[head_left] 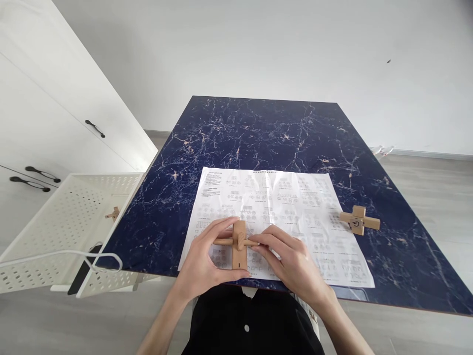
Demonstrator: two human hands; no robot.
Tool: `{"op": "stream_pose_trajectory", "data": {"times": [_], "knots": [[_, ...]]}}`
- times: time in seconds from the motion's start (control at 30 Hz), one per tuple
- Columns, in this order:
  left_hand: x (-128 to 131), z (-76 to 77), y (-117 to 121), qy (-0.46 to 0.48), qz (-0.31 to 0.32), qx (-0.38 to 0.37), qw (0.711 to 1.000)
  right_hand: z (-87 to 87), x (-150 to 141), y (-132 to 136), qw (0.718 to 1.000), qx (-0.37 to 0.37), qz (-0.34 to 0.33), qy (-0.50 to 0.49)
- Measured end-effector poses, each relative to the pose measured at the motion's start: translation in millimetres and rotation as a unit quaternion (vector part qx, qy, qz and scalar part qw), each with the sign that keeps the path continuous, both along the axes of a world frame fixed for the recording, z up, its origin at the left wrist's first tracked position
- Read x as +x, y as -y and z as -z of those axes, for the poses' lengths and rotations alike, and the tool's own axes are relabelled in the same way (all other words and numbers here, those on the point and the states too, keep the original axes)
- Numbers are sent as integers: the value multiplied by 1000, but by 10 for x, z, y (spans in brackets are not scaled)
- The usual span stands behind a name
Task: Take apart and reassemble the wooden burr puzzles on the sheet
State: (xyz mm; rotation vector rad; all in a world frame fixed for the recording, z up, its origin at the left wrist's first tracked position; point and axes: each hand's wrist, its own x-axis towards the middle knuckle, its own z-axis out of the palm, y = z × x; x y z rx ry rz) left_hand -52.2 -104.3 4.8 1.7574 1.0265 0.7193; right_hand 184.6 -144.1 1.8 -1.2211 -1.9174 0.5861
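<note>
A wooden interlocking puzzle (239, 254), made of a flat upright block crossed by a thin round rod, is held over the printed sheet near the table's front edge. My left hand (201, 264) grips the flat block between thumb at its lower end and fingers at its top. With my right hand (291, 256) I pinch the right end of the wooden rod (252, 243). A dark mark shows low on the block. Beneath lies the creased white instruction sheet (295, 197), covered in small diagrams and text.
Another wooden cross-shaped puzzle (358, 220) with a dark mark rests at the sheet's right edge on the blue marbled table (251, 133). Left of the table stands a white perforated cart (40, 266) holding a small wooden piece (113, 214). A white cable (62, 253) crosses to the table corner.
</note>
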Motion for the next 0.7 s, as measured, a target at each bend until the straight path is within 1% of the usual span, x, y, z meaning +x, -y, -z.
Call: {"op": "stream_pose_trajectory", "data": {"times": [0.17, 0.3, 0.57, 0.7], "knots": [[15, -14, 26, 2, -8, 4, 1000, 12, 24, 14, 1000, 2, -13, -8], [17, -24, 40, -1, -10, -1, 1000, -13, 34, 34, 1000, 16, -15, 21], [35, -75, 39, -3, -14, 20, 1000, -121, 33, 56, 997, 38, -14, 70], [46, -77, 34, -11, -10, 5, 1000, -96, 42, 52, 996, 37, -12, 83]]}}
